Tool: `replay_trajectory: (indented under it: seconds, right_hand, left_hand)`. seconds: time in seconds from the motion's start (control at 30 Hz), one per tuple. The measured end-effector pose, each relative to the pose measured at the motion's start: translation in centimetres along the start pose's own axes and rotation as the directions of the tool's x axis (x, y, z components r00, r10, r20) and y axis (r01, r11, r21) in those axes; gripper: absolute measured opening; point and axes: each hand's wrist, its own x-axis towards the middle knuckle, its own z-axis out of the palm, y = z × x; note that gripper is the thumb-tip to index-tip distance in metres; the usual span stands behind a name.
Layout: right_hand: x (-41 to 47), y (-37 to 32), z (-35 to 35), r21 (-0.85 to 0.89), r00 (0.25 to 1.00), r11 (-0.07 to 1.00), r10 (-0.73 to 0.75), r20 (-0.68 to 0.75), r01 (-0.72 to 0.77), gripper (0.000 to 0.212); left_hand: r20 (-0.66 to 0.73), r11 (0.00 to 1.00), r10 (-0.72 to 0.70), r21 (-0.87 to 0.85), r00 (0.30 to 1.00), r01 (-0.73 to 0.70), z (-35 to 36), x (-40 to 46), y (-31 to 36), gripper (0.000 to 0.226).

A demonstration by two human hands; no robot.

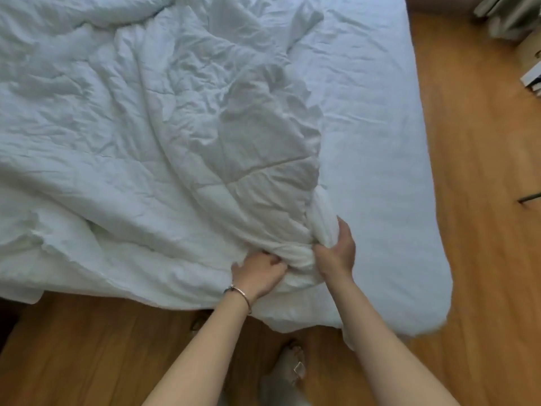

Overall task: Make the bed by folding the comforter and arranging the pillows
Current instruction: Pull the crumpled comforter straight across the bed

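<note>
A crumpled white comforter (140,127) lies spread over the left and middle of the bed. Its near right corner is bunched into a twisted roll at the bed's front edge. My left hand (259,275), with a bracelet on the wrist, grips that bunched fabric from the left. My right hand (336,253) holds the same roll from the right, fingers curled round it. The white fitted sheet (377,148) is bare on the bed's right side. No pillows are in view.
Wooden floor (480,171) runs along the bed's right side and in front of it. My feet in sandals (292,361) stand at the bed's front edge. Some objects (509,16) sit at the top right corner of the floor.
</note>
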Motion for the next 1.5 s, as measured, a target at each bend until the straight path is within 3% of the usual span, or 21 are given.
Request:
replay_trajectory:
  seconds: [0.07, 0.13, 0.17, 0.23, 0.33, 0.4, 0.5, 0.57, 0.63, 0.73, 0.83, 0.9, 0.97, 1.07, 1.13, 1.2, 1.23, 1.27, 1.33, 1.4, 1.5]
  right_hand:
    - [-2.4, 1.9, -4.5, -0.123, 0.986, 0.991, -0.062, -0.154, 0.043, 0.06]
    - [-4.5, 3.3, -6.5, -0.275, 0.987, 0.96, -0.085, -0.134, 0.045, 0.054]
    - [-5.0, 3.7, -6.8, -0.33, 0.998, 0.943, -0.058, -0.032, 0.044, 0.05]
    - [-3.8, 4.5, -7.4, -0.262, 0.987, 0.965, 0.042, 0.155, 0.0, 0.038]
    - [0.4, 3.7, -9.3, 0.135, 0.98, 0.976, 0.155, 0.123, -0.171, 0.021]
    - [3.3, 3.3, -10.0, 0.145, 0.971, 0.969, 0.178, 0.16, -0.201, 0.061]
    - [6.3, 3.2, -9.3, 0.207, 0.871, 0.901, 0.275, 0.407, -0.381, 0.123]
    - [7.2, 3.4, -8.9, 0.193, 0.784, 0.841, 0.354, 0.51, -0.505, 0.132]
    - [7.2, 3.3, -9.6, 0.16, 0.742, 0.828, 0.374, 0.556, -0.537, 0.118]
    - [5.9, 3.1, -13.8, 0.109, 0.861, 0.94, 0.243, 0.447, -0.322, 0.068]
    - [2.9, 4.4, -21.4, 0.138, 0.977, 0.972, 0.172, 0.126, -0.189, 0.061]
    - [0.3, 6.9, -24.8, 0.208, 0.97, 0.957, 0.225, -0.092, -0.202, 0.046]
    - [-1.3, 9.9, -25.6, 0.139, 0.898, 0.907, 0.415, -0.145, -0.397, 0.038]
    - [-1.2, 12.8, -25.6, -0.188, 0.794, 0.773, 0.573, -0.203, -0.606, 0.084]
    - [1.1, 13.3, -26.4, -0.412, 0.866, 0.762, 0.43, -0.253, -0.499, 0.115]
    - [4.7, 13.9, -27.0, -0.571, 0.962, 0.78, 0.265, -0.068, -0.256, 0.118]
    - [6.7, 14.3, -27.4, -0.593, 0.968, 0.794, 0.234, 0.09, -0.137, 0.115]
    - [8.7, 14.7, -27.8, -0.592, 0.934, 0.805, 0.242, 0.263, -0.042, 0.108]
    - [11.4, 15.4, -28.9, -0.588, 0.78, 0.805, 0.316, 0.54, 0.081, 0.091]
    - [12.5, 16.1, -30.6, -0.573, 0.687, 0.814, 0.363, 0.629, 0.095, 0.076]
    - [12.0, 16.3, -33.9, -0.582, 0.705, 0.811, 0.377, 0.6, 0.062, 0.062]
  left_hand:
    - [-0.464, 0.999, 0.038, 0.01, 0.885, -0.038, 2.2, -0.5, 3.7, 0.035]
    - [-0.642, 0.945, 0.064, -0.207, 0.764, -0.253, 4.0, -0.9, 7.2, 0.052]
    - [-0.633, 0.911, 0.094, -0.256, 0.768, -0.322, 4.7, -0.8, 8.6, 0.062]
    - [-0.506, 0.937, 0.145, -0.206, 0.85, -0.282, 5.7, 0.6, 10.2, 0.077]
    - [-0.28, 0.993, 0.041, -0.094, 0.959, -0.07, 6.1, 3.0, 9.3, 0.093]
    - [-0.187, 0.996, -0.018, -0.092, 0.982, 0.001, 6.6, 3.9, 7.7, 0.099]
    - [-0.142, 0.992, -0.035, -0.127, 0.989, 0.017, 7.7, 4.1, 5.8, 0.104]
    - [-0.165, 0.988, -0.025, -0.152, 0.986, 0.0, 7.7, 4.0, 5.3, 0.11]
    - [-0.187, 0.991, -0.023, -0.136, 0.982, -0.003, 7.3, 4.1, 5.3, 0.125]
    - [-0.19, 0.993, -0.034, -0.119, 0.981, 0.012, 6.9, 4.0, 6.9, 0.137]
    - [-0.195, 0.992, 0.125, -0.003, 0.973, -0.128, 7.7, 4.4, 11.7, 0.114]
    - [-0.065, 0.955, 0.207, 0.232, 0.976, -0.187, 8.6, 5.2, 15.6, 0.096]
    - [0.166, 0.913, 0.117, 0.371, 0.979, -0.172, 10.2, 6.0, 17.8, 0.096]
    - [0.373, 0.872, -0.096, 0.478, 0.923, -0.103, 14.0, 5.8, 17.7, 0.104]
    - [0.35, 0.893, -0.078, 0.441, 0.933, -0.091, 17.6, 4.8, 17.0, 0.099]
    - [0.269, 0.937, 0.019, 0.331, 0.963, -0.111, 21.2, 3.9, 16.7, 0.09]
    - [0.241, 0.945, 0.035, 0.308, 0.97, -0.11, 22.7, 3.7, 16.6, 0.088]
    - [0.226, 0.943, 0.015, 0.32, 0.974, -0.089, 24.2, 3.5, 16.6, 0.087]
    - [0.172, 0.923, -0.078, 0.385, 0.982, 0.006, 26.7, 3.0, 17.0, 0.086]
    - [0.029, 0.917, -0.144, 0.378, 0.989, 0.123, 28.3, 2.6, 18.5, 0.082]
    - [-0.083, 0.938, -0.238, 0.237, 0.968, 0.251, 30.1, 2.6, 21.9, 0.08]
